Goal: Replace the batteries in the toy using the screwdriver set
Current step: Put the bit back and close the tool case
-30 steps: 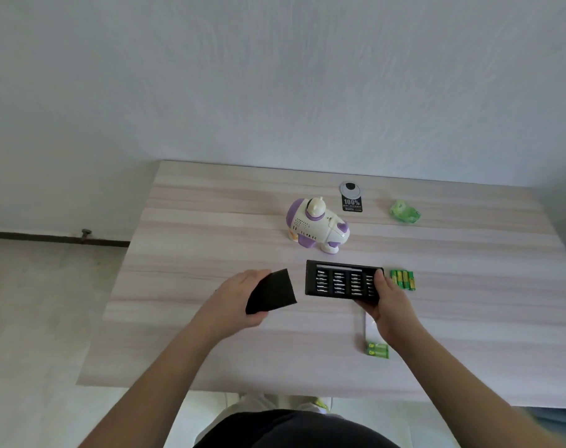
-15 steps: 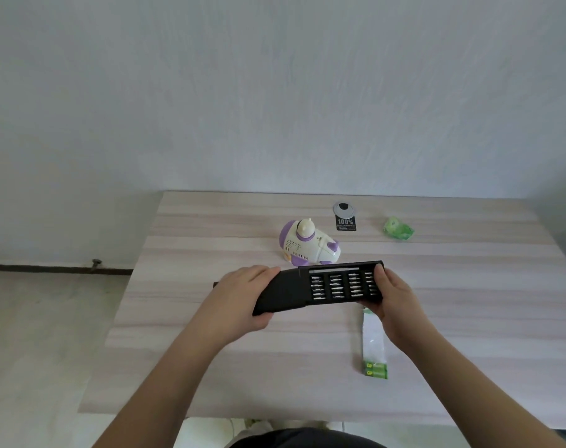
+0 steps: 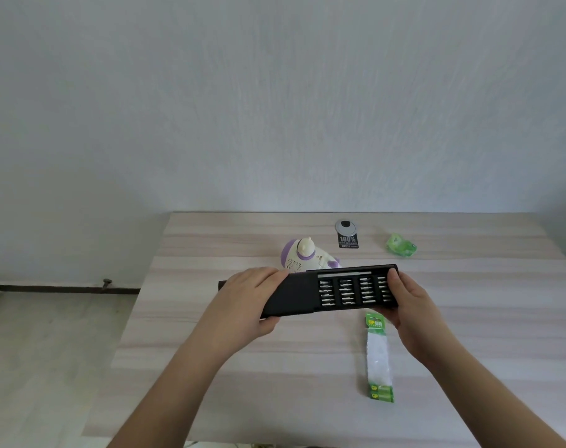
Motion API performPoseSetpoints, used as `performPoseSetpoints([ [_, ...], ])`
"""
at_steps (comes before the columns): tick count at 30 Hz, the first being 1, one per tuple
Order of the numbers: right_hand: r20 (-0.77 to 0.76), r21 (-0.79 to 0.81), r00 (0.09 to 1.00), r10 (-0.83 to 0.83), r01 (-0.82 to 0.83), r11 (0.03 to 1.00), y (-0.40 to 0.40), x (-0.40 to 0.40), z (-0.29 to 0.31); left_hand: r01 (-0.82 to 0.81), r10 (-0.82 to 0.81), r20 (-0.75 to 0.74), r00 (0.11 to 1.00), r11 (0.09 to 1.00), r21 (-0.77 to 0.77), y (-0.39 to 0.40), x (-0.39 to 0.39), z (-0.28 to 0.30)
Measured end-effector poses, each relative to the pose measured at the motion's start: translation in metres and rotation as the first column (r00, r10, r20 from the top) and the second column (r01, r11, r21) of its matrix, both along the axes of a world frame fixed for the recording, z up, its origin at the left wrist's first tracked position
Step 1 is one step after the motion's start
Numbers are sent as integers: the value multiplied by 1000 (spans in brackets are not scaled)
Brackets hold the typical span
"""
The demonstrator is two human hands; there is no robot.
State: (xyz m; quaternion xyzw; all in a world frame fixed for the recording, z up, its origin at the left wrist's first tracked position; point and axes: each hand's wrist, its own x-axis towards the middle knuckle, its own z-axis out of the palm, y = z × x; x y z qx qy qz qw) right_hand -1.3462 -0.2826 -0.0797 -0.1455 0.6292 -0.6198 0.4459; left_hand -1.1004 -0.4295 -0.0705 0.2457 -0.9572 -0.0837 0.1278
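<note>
- Head view: left hand [image 3: 243, 305] gripping black sleeve [image 3: 288, 295], right hand [image 3: 404, 302] clamped on bit tray [image 3: 353, 291], both held above table [image 3: 210, 367].
- Early stage, apparently: toy [image 3: 304, 258] upright behind the case, untouched.
- Battery pack [image 3: 378, 357] near right wrist; green wrapper [image 3: 400, 244] and black tag [image 3: 348, 240] farther back.
- No obstruction seen.

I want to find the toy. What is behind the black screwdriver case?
Behind the screwdriver case, held by both hands, the white and purple toy shows its upper part. Its lower part is covered by the case.
</note>
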Motion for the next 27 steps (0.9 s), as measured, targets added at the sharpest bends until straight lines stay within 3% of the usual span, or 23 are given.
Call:
performPoseSetpoints([
  [27, -48, -39, 999, -11, 9, 999, -5, -1, 20, -7, 6, 22, 1000, 998, 69, -8, -1, 19],
])
